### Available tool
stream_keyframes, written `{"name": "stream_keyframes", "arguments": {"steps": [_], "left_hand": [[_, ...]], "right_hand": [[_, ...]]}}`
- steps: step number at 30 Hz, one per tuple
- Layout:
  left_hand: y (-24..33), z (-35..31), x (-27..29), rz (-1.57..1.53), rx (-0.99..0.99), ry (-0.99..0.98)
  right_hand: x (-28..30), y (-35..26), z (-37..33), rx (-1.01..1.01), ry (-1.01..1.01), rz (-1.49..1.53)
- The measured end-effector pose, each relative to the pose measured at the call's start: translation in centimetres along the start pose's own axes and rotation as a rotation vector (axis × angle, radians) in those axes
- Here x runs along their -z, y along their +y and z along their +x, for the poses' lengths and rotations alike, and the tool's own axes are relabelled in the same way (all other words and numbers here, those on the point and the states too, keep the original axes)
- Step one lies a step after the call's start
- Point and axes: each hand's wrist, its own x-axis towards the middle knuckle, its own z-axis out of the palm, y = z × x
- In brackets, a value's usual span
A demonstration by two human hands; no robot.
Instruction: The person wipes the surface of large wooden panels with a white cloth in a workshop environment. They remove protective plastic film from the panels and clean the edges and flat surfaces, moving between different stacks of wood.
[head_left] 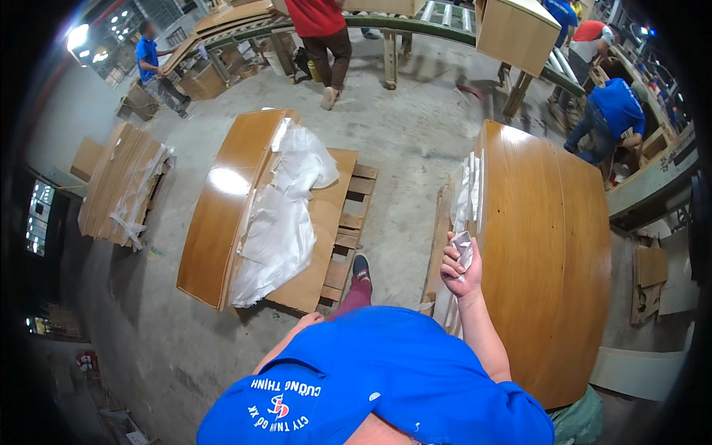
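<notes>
My right hand (461, 268) is raised beside the left edge of a stack of large brown wood panels (545, 245). Its fingers are closed round a small folded greyish-white sheet (464, 251), whose exact kind I cannot make out. White foam wrap (466, 194) sticks out along that stack's left side. Low by my body, my left hand (308, 320) shows only in part, its fingers mostly hidden. Ahead of it, a second stack of glossy brown panels (222, 200) lies with crumpled white foam sheets (278, 230) along its right side.
Under the middle stack are a cardboard sheet (334, 196) and a wooden pallet (348, 237). A cardboard stack (119, 189) stands far left. A roller conveyor (437, 30) crosses the back, carrying a wooden cabinet (518, 33). Several people work there, one in a red shirt (315, 16).
</notes>
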Motion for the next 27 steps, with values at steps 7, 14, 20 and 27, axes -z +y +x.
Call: {"name": "stream_keyframes", "arguments": {"steps": [7,14,20,27], "left_hand": [[-2.7,11.2,9.0,0.036,0.14,-0.105],[4.5,26.5,23.2,-0.076,0.066,0.002],[12.5,34.7,27.1,-0.128,-0.124,-0.046],[17.0,39.6,23.9,0.393,-0.387,-0.332]], "right_hand": [[-3.1,-3.1,6.7,0.072,-0.027,0.063],[-4.6,-2.7,12.7,0.205,-0.093,0.086],[-3.5,-4.1,16.0,0.349,0.03,0.099],[-1.8,-13.3,19.6,0.481,0.152,0.149]]}}
